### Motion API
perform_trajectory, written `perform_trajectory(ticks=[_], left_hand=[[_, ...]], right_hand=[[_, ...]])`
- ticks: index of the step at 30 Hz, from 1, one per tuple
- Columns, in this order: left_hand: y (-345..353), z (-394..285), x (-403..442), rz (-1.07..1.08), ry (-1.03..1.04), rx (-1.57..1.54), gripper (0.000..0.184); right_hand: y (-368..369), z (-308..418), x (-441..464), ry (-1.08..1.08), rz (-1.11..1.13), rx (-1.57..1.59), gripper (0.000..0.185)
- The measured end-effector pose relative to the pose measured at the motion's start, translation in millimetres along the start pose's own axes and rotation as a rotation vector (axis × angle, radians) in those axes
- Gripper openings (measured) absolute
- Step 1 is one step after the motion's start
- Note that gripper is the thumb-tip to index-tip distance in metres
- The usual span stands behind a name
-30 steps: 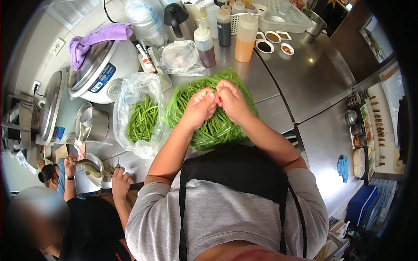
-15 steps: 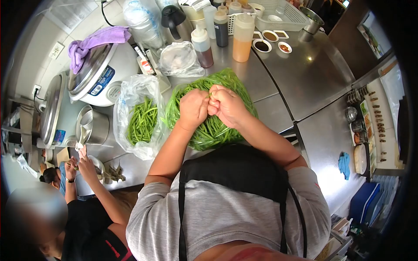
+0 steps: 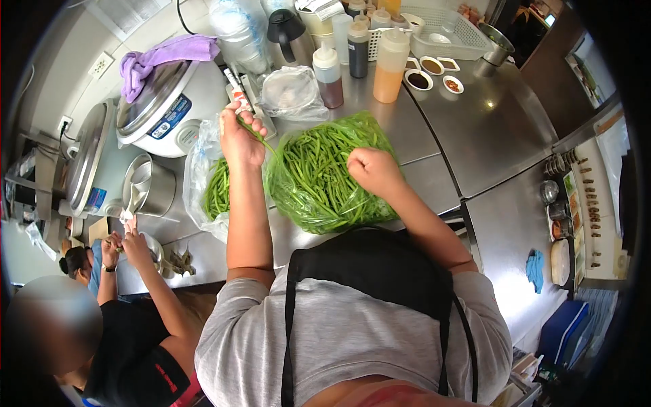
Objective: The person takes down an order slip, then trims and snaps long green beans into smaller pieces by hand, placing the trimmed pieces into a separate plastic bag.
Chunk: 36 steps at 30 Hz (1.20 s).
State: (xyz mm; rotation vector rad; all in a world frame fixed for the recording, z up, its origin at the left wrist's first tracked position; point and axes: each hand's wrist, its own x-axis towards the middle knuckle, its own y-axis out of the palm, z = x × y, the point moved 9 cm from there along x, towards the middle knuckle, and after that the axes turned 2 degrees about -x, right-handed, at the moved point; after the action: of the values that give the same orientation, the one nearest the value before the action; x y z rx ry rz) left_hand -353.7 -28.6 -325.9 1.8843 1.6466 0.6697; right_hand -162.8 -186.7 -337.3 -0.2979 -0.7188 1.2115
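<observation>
My left hand (image 3: 242, 139) is over the clear plastic bag (image 3: 195, 197) on the left, palm up and fingers curled. A thin green bean (image 3: 256, 133) sticks out from between its fingers. More cut green beans lie in that bag, partly hidden behind my forearm. In the middle stands a larger green-tinted bag (image 3: 305, 222), its top spread wide and full of long green beans (image 3: 322, 163). My right hand (image 3: 375, 171) is closed in a fist above the right side of these beans. What it holds, if anything, is hidden.
Squeeze bottles (image 3: 392, 64) and sauce dishes (image 3: 419, 81) stand at the back. A large rice cooker (image 3: 159, 112) with a purple towel (image 3: 159, 57) and a metal pot (image 3: 157, 190) are at left. A co-worker's hands (image 3: 125, 245) work at lower left. A blue cloth (image 3: 535, 270) lies right.
My hands were together over the large bag and have parted. The left has gone left to the smaller bag with a bean; the right has moved slightly right and down.
</observation>
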Motion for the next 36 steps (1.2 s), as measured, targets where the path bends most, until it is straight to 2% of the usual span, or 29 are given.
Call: perform_trajectory(ticks=[2,3,7,10,11,13,14,15,18,22,25,28,32,33,36], left_hand=[[12.4,-4.4,-6.8,0.199,-0.067,0.027,0.026],[11.5,-7.9,-9.3,0.187,-0.064,0.09,0.027],[-5.8,-46.7,-12.3,0.108,0.089,0.741,0.028],[-43.7,-59.3,-10.5,0.015,0.03,1.204,0.031],[-76.6,-61.2,2.6,-0.016,0.043,1.373,0.033],[-93.2,-77.6,7.1,-0.009,0.257,1.385,0.034],[-71.1,-89.8,-1.7,0.002,0.368,1.385,0.035],[-76.3,-83.0,-8.7,-0.135,0.154,0.98,0.036],[-16.7,-60.3,-22.8,0.306,0.099,0.228,0.038],[36.8,-21.1,-36.4,0.448,0.003,-0.107,0.039],[62.0,5.1,-42.9,0.534,-0.118,-0.284,0.037],[79.2,10.6,-44.8,0.628,-0.134,-0.356,0.037],[98.0,18.8,-53.4,0.525,-0.123,-0.311,0.035],[96.0,22.3,-55.6,0.337,-0.109,-0.217,0.032],[102.2,30.9,-59.0,0.54,-0.085,-0.229,0.029]], right_hand=[[12.4,10.3,-1.9,-0.055,0.113,-0.175,0.018],[18.4,9.3,-1.8,-0.059,0.187,-0.289,0.021],[16.7,16.9,-1.8,-0.127,0.191,-0.383,0.018],[16.0,8.6,-0.2,-0.146,0.14,-0.429,0.016],[12.1,12.3,0.8,-0.142,0.13,-0.427,0.017],[8.0,14.1,4.7,-0.122,0.12,-0.422,0.016],[4.8,15.9,7.6,-0.111,0.109,-0.424,0.016],[3.5,18.0,10.8,-0.069,0.125,-0.43,0.016],[9.2,35.7,16.3,-0.133,0.134,-0.04,0.018],[40.0,41.1,18.9,-0.036,0.2,0.399,0.025],[58.3,28.3,16.2,0.217,0.365,0.673,0.022],[67.3,20.8,8.5,0.329,0.538,0.849,0.019],[46.3,12.1,20.3,0.38,0.41,0.958,0.02],[32.9,15.3,25.1,0.325,0.326,0.84,0.018],[-8.8,37.6,35.9,-0.167,-0.07,-0.045,0.017]])
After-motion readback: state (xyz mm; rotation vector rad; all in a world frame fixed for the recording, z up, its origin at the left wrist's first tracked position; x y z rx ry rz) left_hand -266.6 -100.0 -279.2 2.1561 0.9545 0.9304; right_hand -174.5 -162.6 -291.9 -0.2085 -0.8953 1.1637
